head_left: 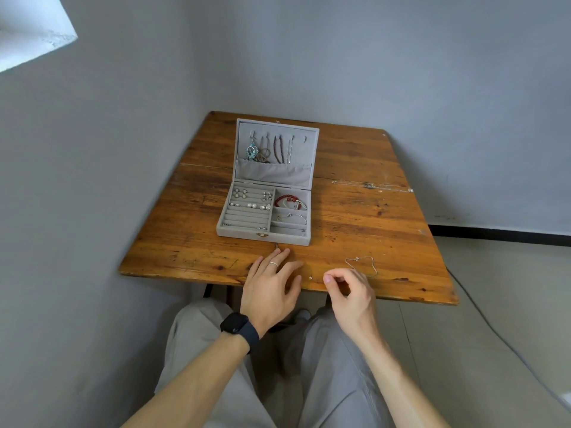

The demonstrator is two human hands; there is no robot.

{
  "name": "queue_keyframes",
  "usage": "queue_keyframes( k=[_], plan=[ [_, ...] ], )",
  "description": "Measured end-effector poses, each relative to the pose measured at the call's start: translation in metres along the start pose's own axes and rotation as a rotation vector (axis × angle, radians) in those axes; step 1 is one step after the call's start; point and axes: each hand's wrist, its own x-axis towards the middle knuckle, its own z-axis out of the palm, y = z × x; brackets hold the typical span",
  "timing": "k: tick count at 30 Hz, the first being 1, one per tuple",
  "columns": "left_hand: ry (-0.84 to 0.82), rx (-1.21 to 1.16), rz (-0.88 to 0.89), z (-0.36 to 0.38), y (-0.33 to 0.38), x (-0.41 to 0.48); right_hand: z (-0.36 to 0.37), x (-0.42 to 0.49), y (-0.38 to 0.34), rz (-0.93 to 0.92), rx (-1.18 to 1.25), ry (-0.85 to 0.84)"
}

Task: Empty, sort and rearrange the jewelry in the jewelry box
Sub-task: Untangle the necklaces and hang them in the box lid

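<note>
A grey velvet jewelry box stands open on the wooden table. Necklaces hang inside its raised lid. Earrings and pearls sit in the ring rolls on the left, and a red bead bracelet and silver bangles lie in the right compartments. My left hand rests flat on the table just in front of the box, fingers spread, a ring on one finger. My right hand hovers at the table's front edge with thumb and fingertips curled together; nothing visible is between them. A tiny stud lies between the hands.
A thin silver chain lies on the table right of my right hand. Another long chain stretches across the far right of the table. Grey walls close in behind and on the left. My knees are under the front edge.
</note>
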Motion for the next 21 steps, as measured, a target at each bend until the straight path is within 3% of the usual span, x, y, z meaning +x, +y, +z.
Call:
queue_keyframes(
  k=[7, 12, 21],
  plan=[
    [-0.140, -0.018, 0.040, -0.013, 0.007, 0.014, 0.000, -0.001, 0.001, 0.026, 0.030, 0.004],
    [-0.124, 0.034, 0.130, -0.018, 0.012, 0.019, 0.001, -0.002, 0.000, 0.016, 0.019, 0.011],
    [-0.141, 0.092, 0.121, -0.024, 0.019, 0.024, 0.001, -0.003, 0.001, 0.000, 0.004, 0.020]
  ],
)
